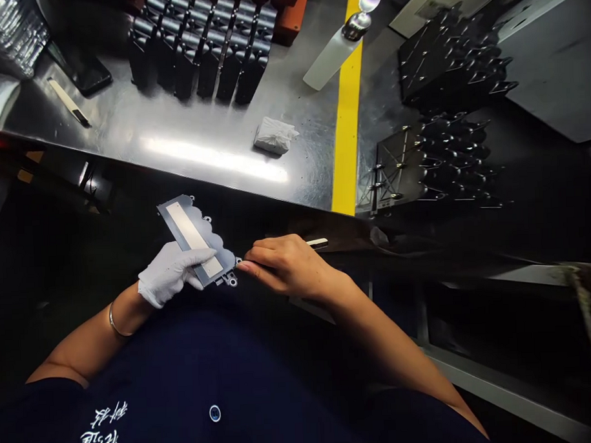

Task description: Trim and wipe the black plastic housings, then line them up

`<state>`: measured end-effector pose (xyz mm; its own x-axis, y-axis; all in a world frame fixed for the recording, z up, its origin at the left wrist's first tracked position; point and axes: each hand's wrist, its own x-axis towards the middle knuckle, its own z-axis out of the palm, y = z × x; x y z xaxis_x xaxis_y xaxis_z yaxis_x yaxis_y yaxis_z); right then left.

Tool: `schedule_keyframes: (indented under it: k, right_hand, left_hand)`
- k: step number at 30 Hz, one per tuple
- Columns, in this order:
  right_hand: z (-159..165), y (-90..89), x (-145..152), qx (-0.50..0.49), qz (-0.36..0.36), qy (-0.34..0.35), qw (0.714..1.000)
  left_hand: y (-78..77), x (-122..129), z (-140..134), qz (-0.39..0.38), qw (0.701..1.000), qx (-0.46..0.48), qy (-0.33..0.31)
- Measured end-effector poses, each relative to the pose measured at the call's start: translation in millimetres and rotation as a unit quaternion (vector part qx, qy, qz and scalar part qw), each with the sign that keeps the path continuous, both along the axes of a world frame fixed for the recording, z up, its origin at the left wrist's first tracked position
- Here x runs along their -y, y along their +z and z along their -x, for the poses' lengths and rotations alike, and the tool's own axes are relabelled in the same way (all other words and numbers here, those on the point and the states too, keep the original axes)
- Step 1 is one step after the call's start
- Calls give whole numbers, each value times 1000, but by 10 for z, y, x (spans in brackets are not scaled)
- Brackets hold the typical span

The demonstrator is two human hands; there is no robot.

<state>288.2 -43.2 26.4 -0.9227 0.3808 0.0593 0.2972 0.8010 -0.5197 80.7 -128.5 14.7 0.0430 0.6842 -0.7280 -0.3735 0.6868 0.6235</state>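
Observation:
My left hand, in a white glove, is closed around the lower end of a flat grey metal part. One long edge of the part is scalloped and has small ring-shaped lugs. A pale strip runs along its face. My bare right hand is pinched beside the lug at the part's lower right corner. Behind its knuckles a slim stick-like tool, pale with a dark section, sticks out. The fingers hide its working tip, so I cannot tell whether it touches the part.
On the metal table stand rows of dark scalloped parts, with more stacked at the right. A folded white cloth, a bottle, yellow tape and another slim stick lie there. The table's front edge runs just beyond my hands.

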Motion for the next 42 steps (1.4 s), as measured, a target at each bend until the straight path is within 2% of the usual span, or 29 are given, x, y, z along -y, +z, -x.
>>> schedule_keyframes:
  k: [11,18,20,22,24,26,28,30,32,34,36,38,39,40,42]
  right_hand:
    - [10,-63,-23,-5,0,3,1000]
    - [-8,-119,-13,-30,70,37,996]
    - [-38,-169,48,-7,74,56,996]
    - [-81,-216,117,12,77,85,993]
    - [-120,-236,161,-16,84,77,993]
    - [-128,-222,167,-96,66,15,993]
    - [-91,-189,147,-164,10,-37,986]
    - [-20,-162,119,-180,-34,-24,983]
    - [58,-157,93,-170,-33,-2,985]
    - [131,-178,81,-181,-20,-47,982]
    - [203,-219,93,-216,-14,-140,966]
    - [279,-274,131,-254,1,-219,942]
    - [315,-302,157,-270,19,-242,932]
    - [346,-329,184,-279,46,-254,925]
    - [383,-372,230,-280,120,-259,916]
  left_hand:
    - [-11,2,-15,1,1000,12,-6]
    - [-17,-23,11,14,999,48,1]
    - [13,-59,75,24,997,76,25]
    - [42,-90,151,12,993,85,80]
    - [48,-101,206,-12,992,71,105]
    - [16,-94,218,-20,994,75,82]
    - [-42,-86,196,20,991,126,40]
    - [-92,-87,174,62,983,175,16]
    - [-98,-89,174,77,979,189,-25]
    - [-54,-76,193,33,988,133,-68]
    - [11,-43,207,-72,995,-13,-73]
    - [52,-10,203,-193,960,-196,-52]
    - [55,-3,198,-227,938,-259,-48]
    - [47,-3,192,-236,925,-294,-45]
    - [6,-25,192,-201,936,-286,-40]
